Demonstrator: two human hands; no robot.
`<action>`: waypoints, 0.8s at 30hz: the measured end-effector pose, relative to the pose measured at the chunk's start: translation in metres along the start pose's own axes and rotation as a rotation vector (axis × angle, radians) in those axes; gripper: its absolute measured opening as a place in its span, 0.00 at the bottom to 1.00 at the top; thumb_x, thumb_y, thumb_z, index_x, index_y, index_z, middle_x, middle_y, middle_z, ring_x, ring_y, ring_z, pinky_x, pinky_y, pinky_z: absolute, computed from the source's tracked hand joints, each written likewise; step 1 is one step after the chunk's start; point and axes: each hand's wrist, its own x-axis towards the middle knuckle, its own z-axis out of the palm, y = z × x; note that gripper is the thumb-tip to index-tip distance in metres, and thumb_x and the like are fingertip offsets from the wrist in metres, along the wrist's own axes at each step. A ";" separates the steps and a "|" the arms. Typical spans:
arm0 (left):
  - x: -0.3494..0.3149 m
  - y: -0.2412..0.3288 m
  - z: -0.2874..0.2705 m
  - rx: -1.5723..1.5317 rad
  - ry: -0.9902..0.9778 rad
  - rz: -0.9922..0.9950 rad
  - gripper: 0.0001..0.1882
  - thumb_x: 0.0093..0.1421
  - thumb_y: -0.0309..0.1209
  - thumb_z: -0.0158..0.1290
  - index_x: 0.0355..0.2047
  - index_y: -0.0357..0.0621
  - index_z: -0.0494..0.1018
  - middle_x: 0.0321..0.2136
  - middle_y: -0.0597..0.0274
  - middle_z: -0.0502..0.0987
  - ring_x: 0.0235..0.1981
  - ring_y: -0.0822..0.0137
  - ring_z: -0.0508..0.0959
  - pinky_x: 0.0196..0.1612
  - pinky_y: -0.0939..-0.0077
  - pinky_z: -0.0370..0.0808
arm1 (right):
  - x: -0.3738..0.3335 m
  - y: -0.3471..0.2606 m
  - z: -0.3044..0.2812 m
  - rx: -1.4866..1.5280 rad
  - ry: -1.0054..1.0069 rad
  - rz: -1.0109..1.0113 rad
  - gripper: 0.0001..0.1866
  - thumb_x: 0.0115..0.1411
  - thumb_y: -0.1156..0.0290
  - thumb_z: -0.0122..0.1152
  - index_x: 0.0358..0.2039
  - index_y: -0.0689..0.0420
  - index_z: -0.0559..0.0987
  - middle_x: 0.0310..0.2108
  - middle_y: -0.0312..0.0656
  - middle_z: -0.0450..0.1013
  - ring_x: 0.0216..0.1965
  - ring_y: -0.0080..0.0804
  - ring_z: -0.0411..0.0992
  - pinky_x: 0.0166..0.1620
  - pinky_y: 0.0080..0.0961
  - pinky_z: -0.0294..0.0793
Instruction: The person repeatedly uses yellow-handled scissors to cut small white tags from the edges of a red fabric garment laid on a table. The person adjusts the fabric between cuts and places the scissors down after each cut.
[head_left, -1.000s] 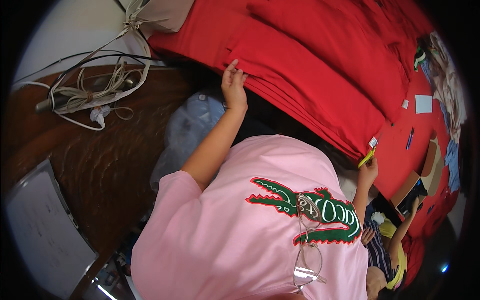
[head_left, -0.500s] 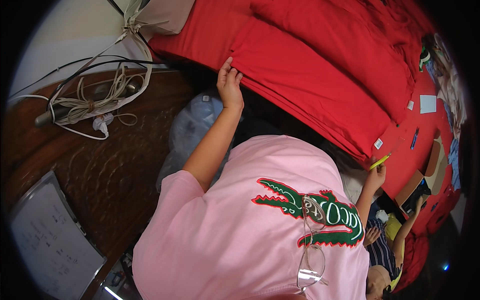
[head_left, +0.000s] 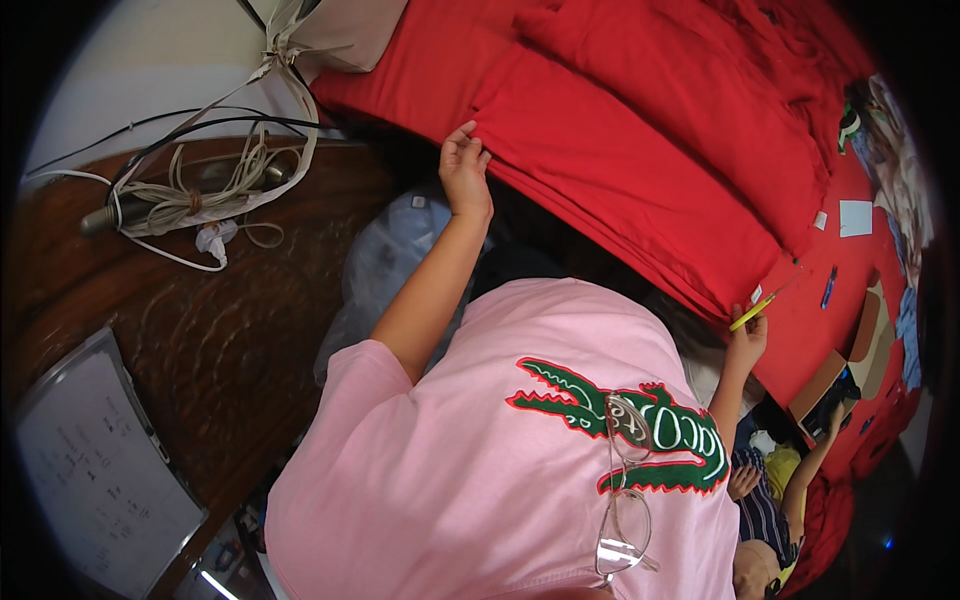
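Note:
A folded red cloth [head_left: 640,150] lies across the far side, its near edge running between my two hands. My left hand [head_left: 466,175] is at the cloth's left end, fingertips closed on the edge. At the right end, my right hand [head_left: 746,345] is closed around yellow-handled thread snips [head_left: 750,312], their thin metal tip pointing up and right. The right fingers are also against the cloth's corner; whether they grip it is hard to see. A small white label [head_left: 757,293] on the cloth shows just behind the snips, partly covered.
Right of the cloth on the red table cover [head_left: 800,325] lie a blue pen [head_left: 829,287], a white paper [head_left: 856,218] and an open cardboard box [head_left: 818,392] with a co-worker's hand [head_left: 833,420] at it. Coiled cables [head_left: 195,203] and a whiteboard [head_left: 105,470] are left. Clear plastic [head_left: 385,260] hangs below.
My right hand has shifted slightly left along the cloth with the snips, which now partly cover the white label. My left hand stays at the cloth's edge. The view has moved a little.

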 end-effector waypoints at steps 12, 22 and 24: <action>-0.016 0.027 0.046 0.291 -0.313 0.290 0.31 0.60 0.10 0.59 0.63 0.37 0.68 0.48 0.58 0.77 0.49 0.72 0.79 0.53 0.80 0.78 | 0.002 -0.181 0.176 -0.609 -0.456 -0.750 0.21 0.53 0.52 0.74 0.38 0.56 0.82 0.24 0.45 0.73 0.31 0.47 0.74 0.37 0.42 0.69; -0.025 0.040 0.058 0.172 -0.375 0.270 0.42 0.58 0.06 0.56 0.72 0.39 0.56 0.51 0.54 0.77 0.50 0.70 0.80 0.53 0.78 0.79 | 0.014 -0.227 0.264 -0.611 -0.756 -0.759 0.23 0.53 0.47 0.73 0.34 0.56 0.81 0.23 0.45 0.74 0.31 0.47 0.74 0.38 0.44 0.68; -0.025 0.039 0.055 0.189 -0.379 0.259 0.44 0.58 0.06 0.55 0.73 0.39 0.55 0.50 0.53 0.77 0.49 0.70 0.80 0.52 0.79 0.79 | 0.013 -0.226 0.265 -0.617 -0.771 -0.743 0.24 0.53 0.47 0.73 0.34 0.56 0.81 0.23 0.46 0.74 0.30 0.47 0.74 0.38 0.43 0.68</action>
